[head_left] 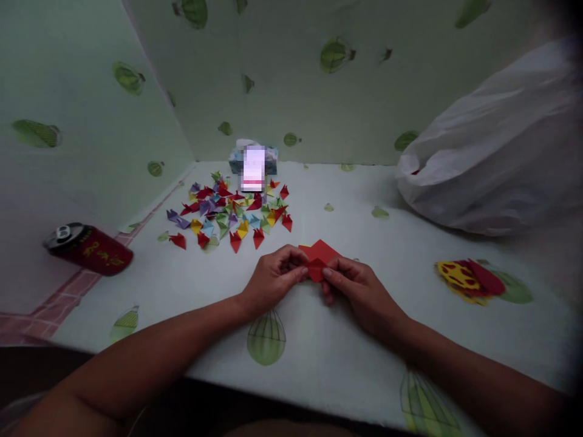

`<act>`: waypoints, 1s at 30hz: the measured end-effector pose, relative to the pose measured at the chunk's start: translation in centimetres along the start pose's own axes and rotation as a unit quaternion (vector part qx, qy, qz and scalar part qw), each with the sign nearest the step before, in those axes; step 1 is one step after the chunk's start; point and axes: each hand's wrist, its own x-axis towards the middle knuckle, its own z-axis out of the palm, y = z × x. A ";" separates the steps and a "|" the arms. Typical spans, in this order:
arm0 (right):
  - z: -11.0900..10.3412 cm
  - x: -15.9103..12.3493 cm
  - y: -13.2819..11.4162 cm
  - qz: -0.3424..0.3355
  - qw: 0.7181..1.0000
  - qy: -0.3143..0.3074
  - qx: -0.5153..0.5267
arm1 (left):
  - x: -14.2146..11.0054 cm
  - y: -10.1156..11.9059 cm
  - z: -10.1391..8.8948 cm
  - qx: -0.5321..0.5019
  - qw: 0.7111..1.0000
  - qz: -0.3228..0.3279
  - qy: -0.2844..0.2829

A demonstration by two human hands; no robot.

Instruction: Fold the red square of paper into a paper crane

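Note:
A small folded piece of red origami paper (317,271) is pinched between my two hands above the front middle of the table. My left hand (277,276) grips its left side with thumb and fingers. On the opposite edge, the thumb and fingers of my right hand (353,285) are closed. Just behind the folded piece lies more red paper (322,247), with a sliver of yellow showing at its left corner. Farther back on the left, many small folded paper figures (223,212) in red, purple, yellow, green and blue are spread over the table.
A phone with a lit, blurred screen (253,167) leans against a tissue box (272,162) at the back. A dark red can (91,247) lies tilted at the left. To the right are a white plastic bag (483,152) and yellow and red paper cutouts (469,280) on the table (364,237).

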 end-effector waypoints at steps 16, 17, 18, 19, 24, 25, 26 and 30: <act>0.6 0.2 0.5 -0.011 1.000 0.012 0.008 | 0.6 -0.7 -0.8 0.035 0.999 0.030 -0.009; 0.7 0.2 0.4 -0.008 1.000 0.012 0.016 | 0.6 -0.7 -0.8 0.036 0.999 0.026 -0.013; 0.7 0.2 0.4 -0.005 1.000 0.012 0.023 | 0.6 -0.7 -0.9 0.038 0.999 0.023 -0.017; 0.7 0.2 0.3 -0.002 1.000 0.013 0.028 | 0.7 -0.7 -0.9 0.041 0.999 0.023 -0.019; 0.9 0.3 -0.3 0.017 0.999 0.023 0.031 | 0.7 -1.2 -1.0 0.040 0.998 0.050 -0.027; 0.9 0.3 -0.4 0.021 0.999 0.025 0.034 | 0.7 -1.3 -1.0 0.042 0.997 0.054 -0.031; 1.0 0.3 -0.4 0.023 0.999 0.026 0.036 | 0.8 -1.4 -1.0 0.044 0.997 0.055 -0.032; 1.4 0.2 -0.1 0.019 0.999 0.044 0.021 | 0.9 -1.5 -1.0 0.029 0.998 0.053 -0.033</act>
